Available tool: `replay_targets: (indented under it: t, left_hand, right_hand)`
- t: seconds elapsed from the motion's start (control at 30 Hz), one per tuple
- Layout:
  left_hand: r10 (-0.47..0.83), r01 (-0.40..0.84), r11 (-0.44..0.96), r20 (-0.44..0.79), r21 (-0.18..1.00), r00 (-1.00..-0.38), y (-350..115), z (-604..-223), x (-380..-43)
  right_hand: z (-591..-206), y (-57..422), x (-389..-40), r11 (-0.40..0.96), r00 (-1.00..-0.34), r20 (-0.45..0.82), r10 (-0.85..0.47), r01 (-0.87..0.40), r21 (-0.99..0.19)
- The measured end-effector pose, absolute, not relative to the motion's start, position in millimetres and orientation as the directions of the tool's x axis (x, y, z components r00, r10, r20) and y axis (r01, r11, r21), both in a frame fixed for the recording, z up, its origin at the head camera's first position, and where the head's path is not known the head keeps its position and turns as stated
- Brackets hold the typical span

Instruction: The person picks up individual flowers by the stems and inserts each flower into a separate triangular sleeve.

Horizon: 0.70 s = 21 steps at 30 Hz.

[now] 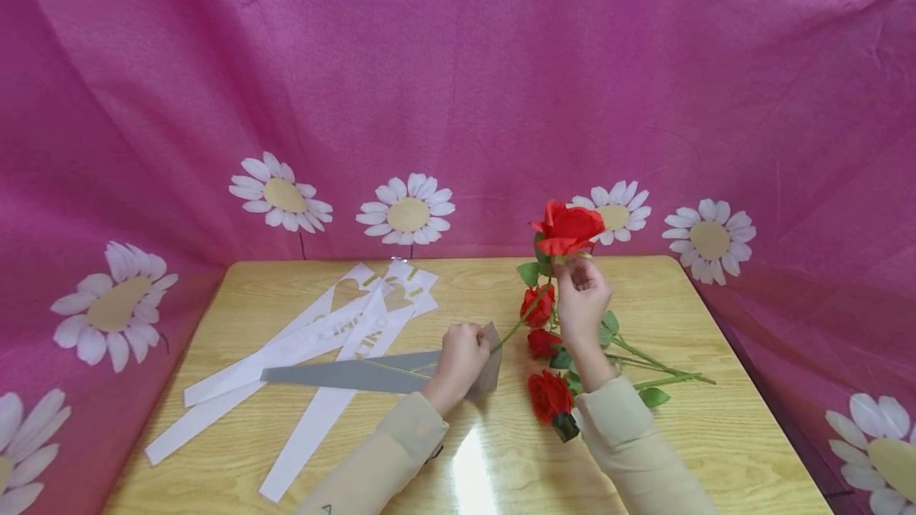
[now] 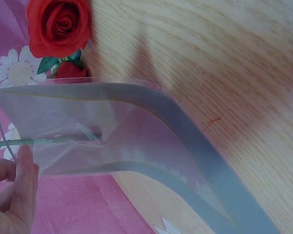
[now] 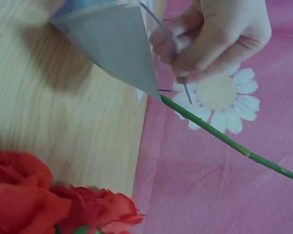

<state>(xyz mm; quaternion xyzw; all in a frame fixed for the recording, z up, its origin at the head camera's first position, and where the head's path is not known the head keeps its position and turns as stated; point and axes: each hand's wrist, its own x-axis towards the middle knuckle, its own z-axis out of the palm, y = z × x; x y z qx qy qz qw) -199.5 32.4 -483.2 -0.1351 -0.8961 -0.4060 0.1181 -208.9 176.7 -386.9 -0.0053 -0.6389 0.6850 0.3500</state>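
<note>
My left hand (image 1: 460,360) pinches the open mouth of a grey, clear-fronted flower sleeve (image 1: 336,374), which tapers away to the left. In the right wrist view the left fingers (image 3: 200,58) grip the edge of its film, apart from the grey back. A red rose (image 1: 568,229) is held up by my right hand (image 1: 583,308), fingers close under the bloom. Its green stem (image 3: 210,129) slants down into the sleeve, and the cut end shows through the film in the left wrist view. My right hand lies outside the right wrist view.
Several red roses (image 1: 549,396) with green stems lie on the wooden table (image 1: 250,316), below and around the right forearm. White sleeves with gold print (image 1: 308,332) overlap at the left, partly beneath the grey one. Pink flowered cloth (image 1: 458,86) hangs behind and along the sides.
</note>
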Motion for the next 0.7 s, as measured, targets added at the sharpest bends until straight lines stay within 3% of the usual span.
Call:
replay_targets:
  t: [0.4, 0.7]
  left_hand:
    - [0.113, 0.285, 0.606, 0.275, 0.742, -0.955, 32.5, -478.6, -198.7]
    - [0.1, 0.27, 0.611, 0.266, 0.744, -0.959, 35.7, -472.9, -198.3]
  right_hand:
    - [-425.2, 175.9, -218.4, 0.04, -0.755, 0.377, 0.537, -0.424, -0.905]
    - [-439.2, 167.7, -216.8, -0.096, -0.748, 0.24, 0.619, -0.375, -0.922]
